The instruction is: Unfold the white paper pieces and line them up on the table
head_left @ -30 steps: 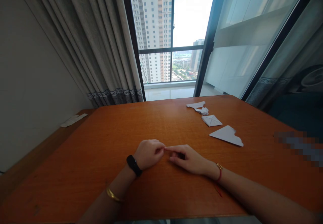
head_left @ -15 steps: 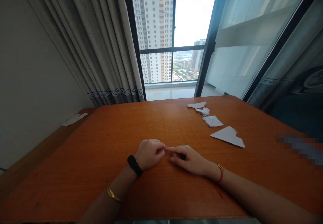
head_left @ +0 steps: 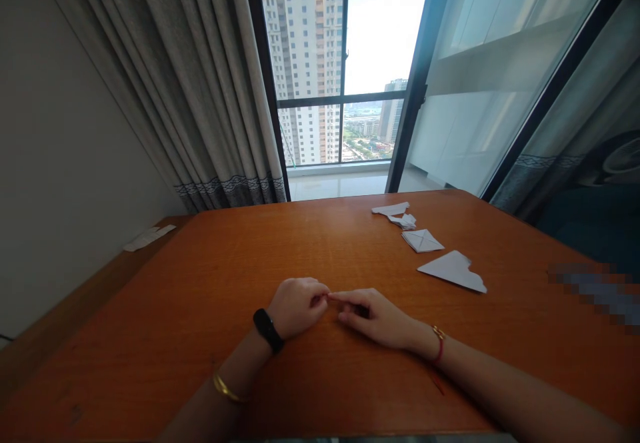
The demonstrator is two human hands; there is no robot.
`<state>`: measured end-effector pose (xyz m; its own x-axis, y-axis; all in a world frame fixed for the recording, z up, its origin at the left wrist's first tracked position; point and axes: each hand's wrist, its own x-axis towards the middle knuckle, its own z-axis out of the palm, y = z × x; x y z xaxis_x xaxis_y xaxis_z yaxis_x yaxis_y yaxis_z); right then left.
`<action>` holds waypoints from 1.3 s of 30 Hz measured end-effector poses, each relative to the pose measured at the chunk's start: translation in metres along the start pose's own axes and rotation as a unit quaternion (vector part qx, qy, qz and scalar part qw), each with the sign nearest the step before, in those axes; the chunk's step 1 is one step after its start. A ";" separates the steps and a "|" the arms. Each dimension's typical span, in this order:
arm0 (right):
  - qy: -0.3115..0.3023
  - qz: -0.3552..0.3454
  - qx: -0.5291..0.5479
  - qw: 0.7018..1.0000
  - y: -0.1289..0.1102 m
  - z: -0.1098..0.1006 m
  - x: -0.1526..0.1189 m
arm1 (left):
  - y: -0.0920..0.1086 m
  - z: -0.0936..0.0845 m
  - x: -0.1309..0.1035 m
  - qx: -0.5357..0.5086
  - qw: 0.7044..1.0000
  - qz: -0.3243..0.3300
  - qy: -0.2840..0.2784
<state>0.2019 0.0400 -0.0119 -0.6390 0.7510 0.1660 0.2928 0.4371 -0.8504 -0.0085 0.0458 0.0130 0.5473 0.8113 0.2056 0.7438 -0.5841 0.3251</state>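
My left hand [head_left: 299, 305] rests above the middle of the wooden table [head_left: 240, 250], its fingers curled toward the thumb; I see no object in it. My right hand [head_left: 375, 316] lies opposite, index finger stretched out and thumb held apart below it, holding nothing. The tip of the right index finger touches the fingers of the left hand. Nearest to the right hand is a white folded paper piece [head_left: 453, 271] with a torn, uneven edge. Behind it lies a square of folded paper [head_left: 423, 240] with crossing creases.
Farther back on the table are a crumpled paper scrap [head_left: 403, 220] and a long paper strip [head_left: 391, 209]. A paper piece [head_left: 149, 237] lies on the ledge at left. Beyond the table stand a grey curtain [head_left: 215, 96] and a window frame [head_left: 343, 100].
The whole view has shifted very slightly. Both hands keep the same pose, fingertips still touching, and the papers have not moved on the table.
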 end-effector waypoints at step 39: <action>-0.003 -0.014 -0.003 1.000 -0.003 0.001 0.001 | 0.000 -0.003 0.000 0.057 0.998 -0.023 0.007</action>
<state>0.1998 0.0389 -0.0097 -0.6514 0.7353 0.1870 0.2789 0.4613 -0.8423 -0.0099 0.0458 0.0161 0.5062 0.8377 0.2052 0.8080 -0.5438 0.2268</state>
